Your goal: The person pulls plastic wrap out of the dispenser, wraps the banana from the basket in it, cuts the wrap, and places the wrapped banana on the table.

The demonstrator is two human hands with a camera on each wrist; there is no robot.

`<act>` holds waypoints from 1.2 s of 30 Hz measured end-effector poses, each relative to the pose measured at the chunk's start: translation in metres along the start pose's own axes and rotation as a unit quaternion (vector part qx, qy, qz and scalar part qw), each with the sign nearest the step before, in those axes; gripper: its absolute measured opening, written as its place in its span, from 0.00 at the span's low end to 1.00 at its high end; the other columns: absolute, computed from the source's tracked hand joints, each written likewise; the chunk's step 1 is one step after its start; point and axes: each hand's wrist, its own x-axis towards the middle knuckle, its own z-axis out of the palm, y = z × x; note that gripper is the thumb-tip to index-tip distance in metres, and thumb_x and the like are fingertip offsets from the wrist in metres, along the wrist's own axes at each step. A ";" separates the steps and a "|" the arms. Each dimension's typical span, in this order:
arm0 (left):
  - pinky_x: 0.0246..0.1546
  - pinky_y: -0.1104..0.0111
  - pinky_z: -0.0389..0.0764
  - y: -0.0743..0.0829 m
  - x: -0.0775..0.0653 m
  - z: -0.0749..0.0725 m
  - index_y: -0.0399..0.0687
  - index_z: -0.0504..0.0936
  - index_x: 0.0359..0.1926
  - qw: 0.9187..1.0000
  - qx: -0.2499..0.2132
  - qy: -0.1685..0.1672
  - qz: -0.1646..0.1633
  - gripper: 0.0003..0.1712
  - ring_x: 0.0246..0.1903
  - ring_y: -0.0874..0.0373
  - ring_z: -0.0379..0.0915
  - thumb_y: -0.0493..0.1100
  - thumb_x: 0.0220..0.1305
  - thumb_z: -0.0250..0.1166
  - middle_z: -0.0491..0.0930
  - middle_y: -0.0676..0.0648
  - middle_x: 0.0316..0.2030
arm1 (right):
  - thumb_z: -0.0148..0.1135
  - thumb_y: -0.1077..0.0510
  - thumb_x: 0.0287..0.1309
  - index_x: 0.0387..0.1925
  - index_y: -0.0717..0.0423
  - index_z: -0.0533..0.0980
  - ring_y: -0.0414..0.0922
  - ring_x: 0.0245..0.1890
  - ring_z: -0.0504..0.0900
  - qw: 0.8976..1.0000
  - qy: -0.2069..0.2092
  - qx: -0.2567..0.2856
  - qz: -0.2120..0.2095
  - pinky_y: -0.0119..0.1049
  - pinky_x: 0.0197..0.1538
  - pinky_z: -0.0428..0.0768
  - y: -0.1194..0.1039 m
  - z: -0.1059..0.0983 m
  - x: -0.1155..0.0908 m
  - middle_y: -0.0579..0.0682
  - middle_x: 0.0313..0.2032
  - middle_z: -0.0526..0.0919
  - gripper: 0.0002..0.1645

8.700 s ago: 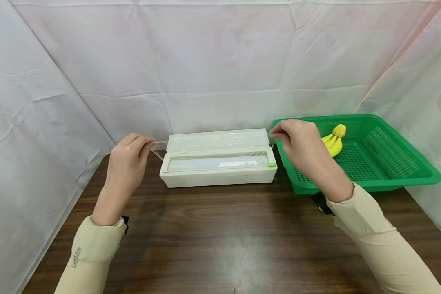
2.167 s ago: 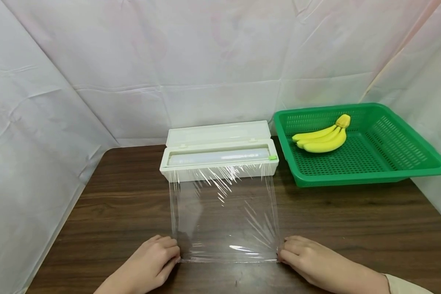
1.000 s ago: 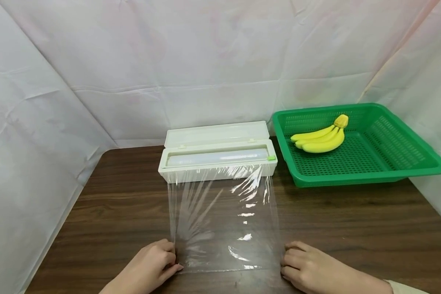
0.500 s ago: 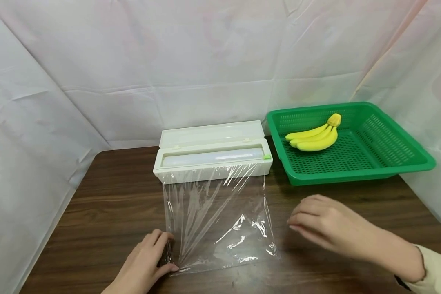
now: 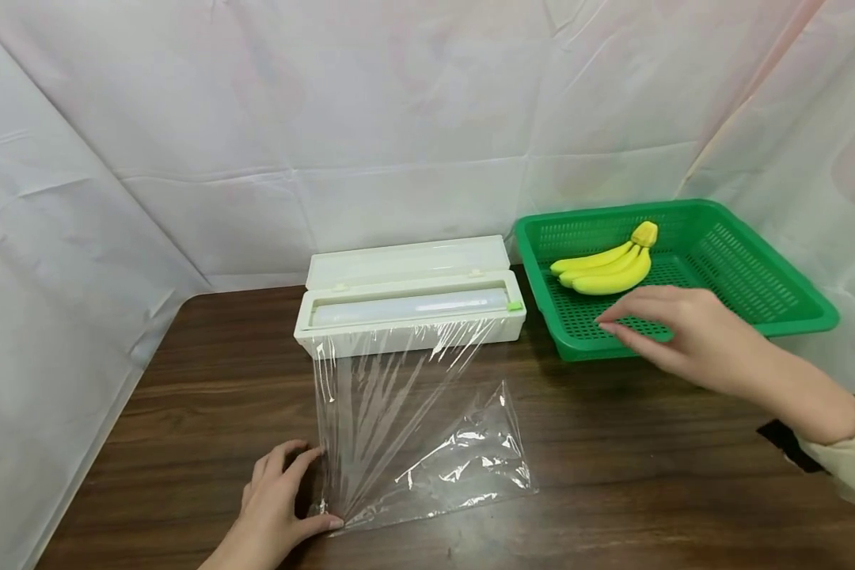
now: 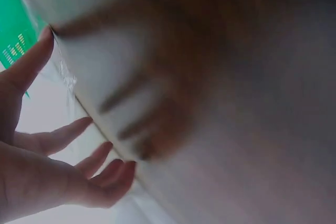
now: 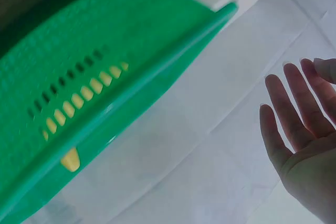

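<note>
Partly behind right hand (image 5: 705, 340), green basket (image 5: 590, 347)

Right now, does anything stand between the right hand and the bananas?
From above, nothing visible blocks the right hand from the bananas. On a low path, the green basket's near rim would probably stand in the way.

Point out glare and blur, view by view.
Head view: bright glare streaks across the plastic film, a shine on the white roll; left wrist view: a blurred, dark finger-like shape, shadow or reflection, opposite the left hand; right wrist view: the green basket looks soft.
</note>
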 end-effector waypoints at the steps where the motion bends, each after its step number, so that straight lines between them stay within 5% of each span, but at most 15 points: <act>1: 0.53 0.34 0.75 0.000 0.000 0.001 0.42 0.79 0.67 1.000 -0.015 0.007 0.002 0.52 0.62 0.31 0.65 0.58 0.42 0.87 0.69 0.34 0.66 | 0.47 0.35 0.80 0.41 0.48 0.88 0.41 0.37 0.88 1.000 0.001 -0.005 0.003 0.21 0.42 0.79 0.005 -0.002 0.001 0.42 0.39 0.91 0.30; 3: 0.52 0.43 0.77 0.001 -0.001 0.002 0.45 0.83 0.60 0.999 -0.045 0.024 0.003 0.44 0.57 0.39 0.69 0.52 0.40 0.89 0.73 0.40 0.59 | 0.48 0.35 0.79 0.41 0.49 0.88 0.41 0.35 0.87 1.000 0.002 -0.015 0.008 0.22 0.38 0.79 0.015 -0.006 0.003 0.44 0.38 0.91 0.31; 8: 0.42 0.66 0.79 0.000 -0.003 0.005 0.49 0.83 0.44 0.991 -0.119 0.054 0.001 0.31 0.39 0.61 0.74 0.41 0.37 0.91 0.78 0.53 0.42 | 0.71 0.59 0.68 0.39 0.54 0.88 0.37 0.31 0.85 0.998 -0.004 -0.044 0.035 0.22 0.33 0.75 0.039 -0.016 0.007 0.47 0.35 0.91 0.03; 12: 0.31 0.73 0.78 -0.002 -0.004 0.005 0.44 0.80 0.41 0.984 -0.176 0.023 -0.011 0.26 0.28 0.71 0.72 0.37 0.44 0.87 0.78 0.53 0.32 | 0.77 0.73 0.49 0.38 0.57 0.88 0.39 0.31 0.84 0.996 -0.006 -0.066 0.066 0.22 0.32 0.73 0.055 -0.023 0.010 0.49 0.34 0.91 0.15; 20: 0.27 0.74 0.77 -0.008 -0.007 0.002 0.40 0.80 0.44 0.977 -0.208 -0.018 -0.041 0.25 0.23 0.70 0.74 0.38 0.50 0.85 0.79 0.54 0.25 | 0.76 0.71 0.55 0.40 0.57 0.89 0.54 0.34 0.86 0.984 -0.029 -0.098 0.145 0.23 0.35 0.72 0.083 -0.031 0.019 0.52 0.34 0.91 0.12; 28: 0.26 0.73 0.77 -0.014 -0.006 0.005 0.38 0.82 0.43 0.975 -0.211 -0.057 -0.033 0.19 0.23 0.69 0.76 0.38 0.55 0.82 0.79 0.53 0.26 | 0.70 0.66 0.66 0.45 0.63 0.87 0.61 0.38 0.87 0.971 -0.071 -0.102 0.203 0.61 0.44 0.83 0.107 -0.032 0.029 0.61 0.38 0.90 0.07; 36: 0.27 0.74 0.79 -0.020 -0.007 0.005 0.39 0.83 0.38 0.973 -0.219 -0.075 -0.013 0.14 0.23 0.71 0.73 0.37 0.57 0.81 0.78 0.54 0.25 | 0.64 0.62 0.74 0.51 0.67 0.84 0.64 0.42 0.86 0.962 -0.110 -0.095 0.233 0.64 0.45 0.82 0.130 -0.028 0.037 0.67 0.44 0.88 0.12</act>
